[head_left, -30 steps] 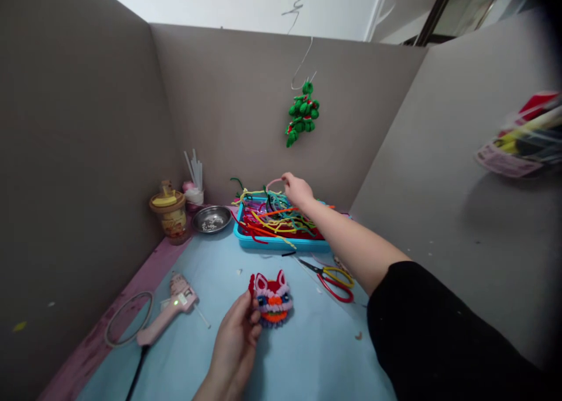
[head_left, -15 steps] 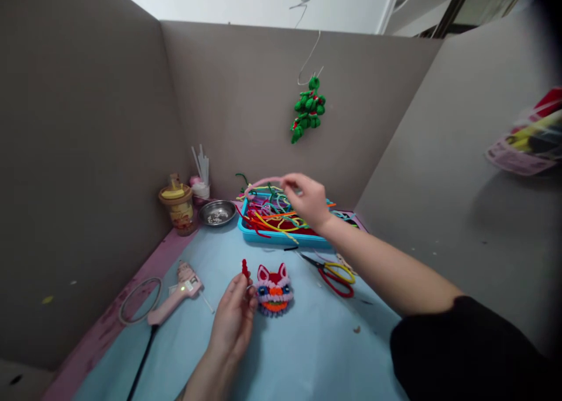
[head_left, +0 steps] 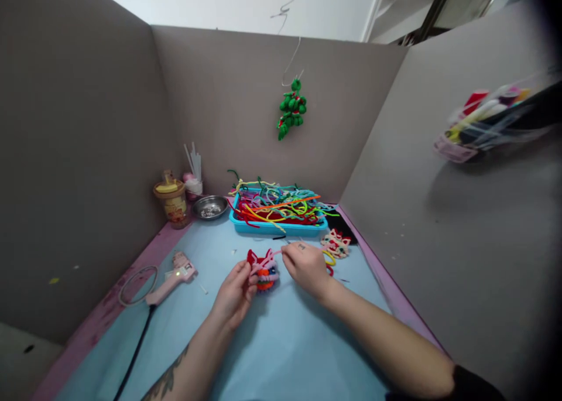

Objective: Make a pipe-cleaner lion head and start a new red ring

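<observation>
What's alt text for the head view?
A pink fuzzy stem runs between a person's left hand and right hand, in front of a red, orange and lilac fuzzy animal face on a pale blue surface. Behind sits a blue rectangular tray heaped with multicoloured fuzzy stems.

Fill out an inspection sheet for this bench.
Surface: light-blue sheet over pink tabletop, a few scraps.
Work pieces: fuzzy animal face, partly hidden; red piece; pink stem.
Clutter: blue tray heaped with stems, metal bowl, glue gun, partly hidden scissors.
Hands: left hand holds the red piece; right hand pinches the pink stem.
Cables: black cable from glue gun, out of view at bottom.
Surroundings: grey panels on three sides, hanging green ornament.
</observation>
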{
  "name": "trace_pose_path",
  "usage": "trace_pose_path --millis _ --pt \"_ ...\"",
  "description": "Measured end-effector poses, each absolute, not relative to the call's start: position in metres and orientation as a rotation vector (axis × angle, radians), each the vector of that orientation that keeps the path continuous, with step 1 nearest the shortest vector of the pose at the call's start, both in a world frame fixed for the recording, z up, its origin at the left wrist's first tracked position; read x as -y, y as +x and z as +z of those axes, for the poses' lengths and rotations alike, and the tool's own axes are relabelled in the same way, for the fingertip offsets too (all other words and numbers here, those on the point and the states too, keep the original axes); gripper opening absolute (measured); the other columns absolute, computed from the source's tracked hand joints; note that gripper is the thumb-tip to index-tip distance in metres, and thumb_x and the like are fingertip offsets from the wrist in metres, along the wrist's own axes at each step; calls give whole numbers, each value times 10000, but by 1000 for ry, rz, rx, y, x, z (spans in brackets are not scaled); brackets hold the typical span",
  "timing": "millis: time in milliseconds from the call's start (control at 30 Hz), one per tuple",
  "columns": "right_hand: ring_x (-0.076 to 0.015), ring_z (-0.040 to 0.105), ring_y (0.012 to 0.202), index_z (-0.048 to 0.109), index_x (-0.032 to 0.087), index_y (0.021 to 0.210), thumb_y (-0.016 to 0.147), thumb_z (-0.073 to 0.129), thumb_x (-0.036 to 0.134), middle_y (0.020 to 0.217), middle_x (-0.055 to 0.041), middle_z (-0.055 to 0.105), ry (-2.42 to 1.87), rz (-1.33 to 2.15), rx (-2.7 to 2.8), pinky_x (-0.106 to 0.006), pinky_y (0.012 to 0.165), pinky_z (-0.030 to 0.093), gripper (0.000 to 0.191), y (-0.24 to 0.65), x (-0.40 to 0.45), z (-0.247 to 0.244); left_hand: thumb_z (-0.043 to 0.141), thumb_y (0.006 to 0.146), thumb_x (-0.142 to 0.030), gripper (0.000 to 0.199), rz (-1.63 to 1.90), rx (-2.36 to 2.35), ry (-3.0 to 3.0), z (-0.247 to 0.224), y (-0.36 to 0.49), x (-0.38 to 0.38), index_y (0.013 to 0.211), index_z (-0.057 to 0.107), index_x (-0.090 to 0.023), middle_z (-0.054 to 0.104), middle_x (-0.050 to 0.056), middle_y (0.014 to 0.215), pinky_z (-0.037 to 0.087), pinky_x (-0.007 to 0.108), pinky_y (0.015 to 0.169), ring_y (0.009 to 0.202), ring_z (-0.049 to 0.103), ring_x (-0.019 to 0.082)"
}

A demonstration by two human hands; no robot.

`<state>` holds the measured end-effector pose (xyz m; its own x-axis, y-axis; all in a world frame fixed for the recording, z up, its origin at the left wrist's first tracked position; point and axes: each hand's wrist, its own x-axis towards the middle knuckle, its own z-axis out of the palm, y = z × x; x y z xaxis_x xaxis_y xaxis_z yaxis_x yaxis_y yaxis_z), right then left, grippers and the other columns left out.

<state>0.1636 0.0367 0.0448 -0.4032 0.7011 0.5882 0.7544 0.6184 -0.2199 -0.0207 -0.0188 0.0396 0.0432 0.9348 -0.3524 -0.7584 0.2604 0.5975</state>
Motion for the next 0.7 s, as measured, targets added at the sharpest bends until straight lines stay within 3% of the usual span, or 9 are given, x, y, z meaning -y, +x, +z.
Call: trace_pose_path --millis 133,300,433,533,700 --pt "-180 608 720 635 186 893 839 480 167 783 -62 675 -1330 96 2173 -257 636 394 165 173 -13 35 769 676 -264 305 1399 -824 539 29 -16 19 787 514 -139 504 -53 601 364 107 428 465 445 20" --pt "-145 595 660 526 201 1120 809 518 191 757 -5 654 -1167 742 2062 -234 609 416 311 162 22 25 745 667 -389 344 1322 -914 1000 16 -1 25 811 544 -150 532 -48 571 373 170 450 461 456 61" --pt "-130 562 581 580 191 1012 774 574 233 640 34 620 -1156 1001 1853 -227 572 409 242 151 27 19 709 690 -420 318 1253 -906 1191 8 6 30 776 553 -157 553 -25 619 401 206 478 492 488 85" --pt "-136 559 593 651 173 858 770 566 231 634 14 632 -1182 1030 1814 -236 585 409 135 152 22 16 708 692 -416 314 1279 -937 1215 6 4 29 789 554 -160 558 -25 616 402 209 497 496 495 87" --pt "-130 535 596 690 172 741 791 543 242 645 -2 643 -1106 970 1902 -233 587 387 171 157 21 14 725 679 -416 332 1291 -946 1163 13 0 29 794 557 -154 579 -18 601 412 208 528 521 518 91"
